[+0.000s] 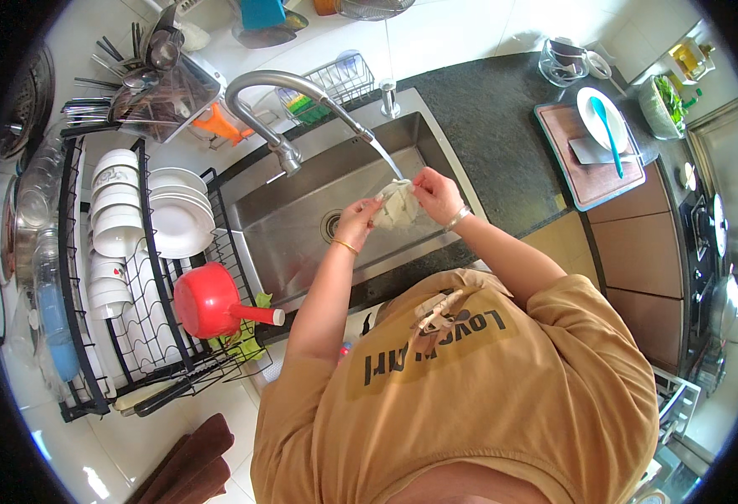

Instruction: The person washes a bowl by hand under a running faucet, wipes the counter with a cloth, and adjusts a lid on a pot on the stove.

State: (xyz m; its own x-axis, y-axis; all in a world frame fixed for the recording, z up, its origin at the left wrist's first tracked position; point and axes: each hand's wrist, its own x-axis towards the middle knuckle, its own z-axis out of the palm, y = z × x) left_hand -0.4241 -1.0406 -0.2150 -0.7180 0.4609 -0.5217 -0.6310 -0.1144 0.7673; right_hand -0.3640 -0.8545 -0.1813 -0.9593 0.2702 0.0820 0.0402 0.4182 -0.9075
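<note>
A crumpled pale cloth [397, 205] is stretched between my two hands above the sink basin [300, 252]. My left hand [357, 222] pinches its left side, and my right hand [437, 194] grips the upper right edge. Water runs from the curved metal faucet [281, 79] and meets the cloth near its top. The steel drain [331, 225] lies just left of my left hand, partly covered by it.
On the left, a black wire dish rack [148, 252] holds white bowls [117, 201], plates [183, 220] and a red long-handled dipper [208, 301]. To the right, a cutting board [570, 160] carries a white dish [589, 113], a blue utensil [608, 135] and a cleaver blade [586, 152].
</note>
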